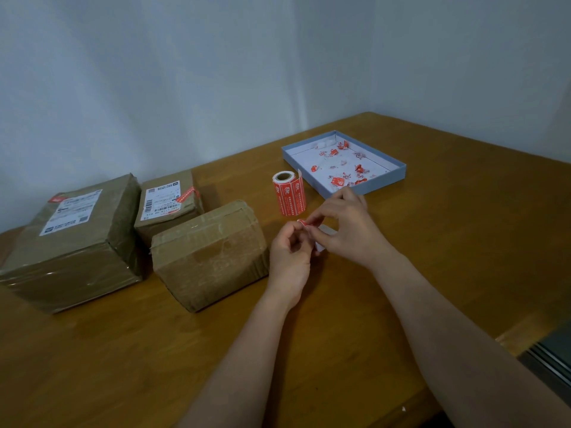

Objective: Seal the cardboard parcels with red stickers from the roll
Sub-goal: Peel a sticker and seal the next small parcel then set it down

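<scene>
Red stickers with white print wrap the roll [289, 193], and at two o'clock sits a pale blue tray [383, 177] strewn with red-and-white scraps [338, 163]. Brown cardboard parcels [210, 254] at nine o'clock carry white labels, all on a honey-brown wood-grain counter [432, 230].

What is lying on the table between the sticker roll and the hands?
Nothing: in the head view, only bare wooden table separates the sticker roll from the left hand and right hand, which together hold a red sticker.

A plain room at home or a small office used for packing: a wooden desk [401, 273] against bare pale walls [154, 72], with taped, labelled cardboard parcels [77, 236] left of the grip.
</scene>
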